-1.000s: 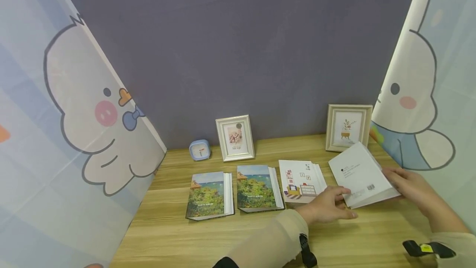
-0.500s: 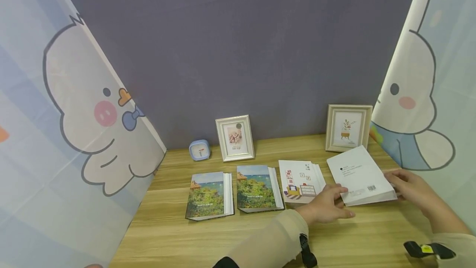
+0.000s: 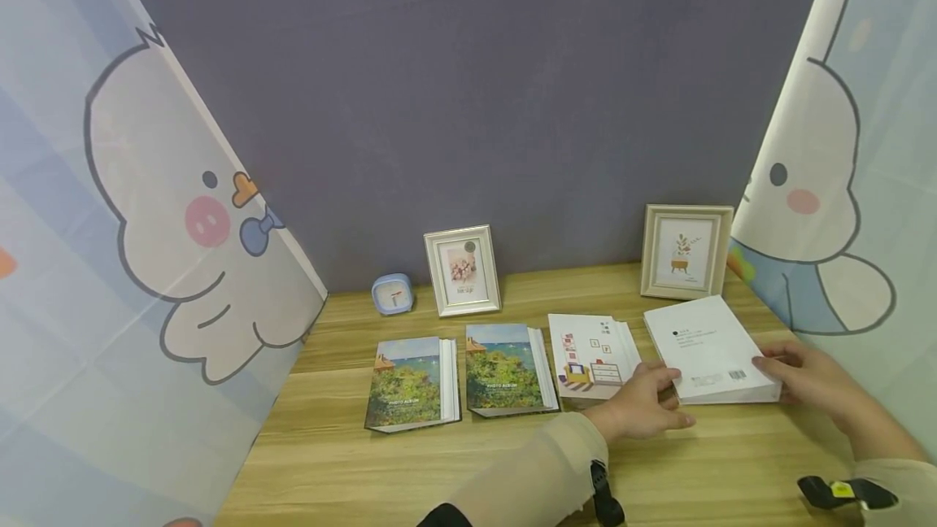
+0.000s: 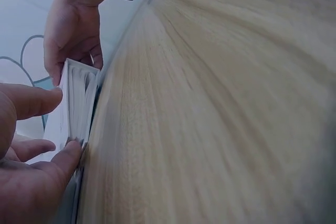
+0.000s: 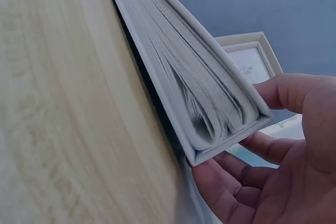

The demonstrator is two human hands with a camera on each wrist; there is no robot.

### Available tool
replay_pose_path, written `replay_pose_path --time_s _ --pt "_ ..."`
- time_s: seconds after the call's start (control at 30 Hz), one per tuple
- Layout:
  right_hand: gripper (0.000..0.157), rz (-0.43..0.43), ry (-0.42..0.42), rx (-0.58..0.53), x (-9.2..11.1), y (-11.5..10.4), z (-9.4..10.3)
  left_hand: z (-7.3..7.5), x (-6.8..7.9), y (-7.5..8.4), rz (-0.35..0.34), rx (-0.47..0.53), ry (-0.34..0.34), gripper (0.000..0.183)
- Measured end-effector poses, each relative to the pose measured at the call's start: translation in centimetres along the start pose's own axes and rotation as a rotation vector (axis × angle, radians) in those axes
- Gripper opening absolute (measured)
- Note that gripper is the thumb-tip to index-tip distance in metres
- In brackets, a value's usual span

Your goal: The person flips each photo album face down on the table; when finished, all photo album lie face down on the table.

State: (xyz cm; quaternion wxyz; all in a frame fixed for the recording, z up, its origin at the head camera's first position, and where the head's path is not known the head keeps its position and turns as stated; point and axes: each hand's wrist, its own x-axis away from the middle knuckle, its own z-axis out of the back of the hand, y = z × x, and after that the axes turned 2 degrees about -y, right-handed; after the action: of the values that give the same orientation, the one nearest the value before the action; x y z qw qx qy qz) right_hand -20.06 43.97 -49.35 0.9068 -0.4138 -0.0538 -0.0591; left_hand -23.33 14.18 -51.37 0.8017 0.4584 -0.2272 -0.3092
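Observation:
A white photo album (image 3: 706, 348) lies on the wooden table with printed text and a barcode facing up. At its right near corner my right hand (image 3: 805, 376) holds it, thumb over the cover and fingers at the spine and lower edge. My left hand (image 3: 644, 405) is at the left near corner, with one fingertip over the cover and another digit at the page edge. Seen end-on in the right wrist view, the album (image 5: 194, 82) shows its bulging pages between the covers. Beside the left hand lies another white album (image 3: 593, 352) with a furniture drawing, partly covered by that hand.
Two landscape-covered photo albums (image 3: 406, 385) lie further left in the row. Behind stand a blue clock (image 3: 393, 294), a silver picture frame (image 3: 442, 267) and a beige picture frame (image 3: 651, 250). A dark back wall (image 3: 468, 104) and printed side curtains enclose the table (image 3: 351, 478).
The white album has come down from a tilt to lie flat, its far edge moving nearer. My right hand has lowered slightly with it; the left hand has shifted only a little.

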Motion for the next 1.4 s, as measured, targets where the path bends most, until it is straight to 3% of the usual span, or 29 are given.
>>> replay_pose_path --time_s 0.1,0.53,0.83,1.07,1.23,1.4 --pt "0.069 -0.003 -0.019 -0.006 0.1 0.1 -0.1 0.0 0.1 0.1 0.005 -0.045 -0.004 0.065" --pt "0.069 0.012 -0.039 -0.041 0.2 0.3 -0.4 0.1 0.2 0.1 0.006 -0.046 -0.019 0.065" --pt "0.068 0.024 -0.034 -0.003 0.0 0.3 -0.2 0.6 0.2 0.1 -0.001 0.041 -0.072 0.067" --pt "0.068 0.055 0.007 0.070 0.4 -0.3 0.1 1.2 0.4 0.0 0.025 0.157 -0.041 0.065" --pt "0.068 0.097 0.073 0.144 0.7 -1.0 0.5 2.3 1.1 -0.2 -0.003 0.200 -0.012 0.061" --pt "0.068 0.132 0.116 0.185 0.7 -1.6 0.4 3.5 1.9 -0.3 -0.075 0.232 0.009 0.052"
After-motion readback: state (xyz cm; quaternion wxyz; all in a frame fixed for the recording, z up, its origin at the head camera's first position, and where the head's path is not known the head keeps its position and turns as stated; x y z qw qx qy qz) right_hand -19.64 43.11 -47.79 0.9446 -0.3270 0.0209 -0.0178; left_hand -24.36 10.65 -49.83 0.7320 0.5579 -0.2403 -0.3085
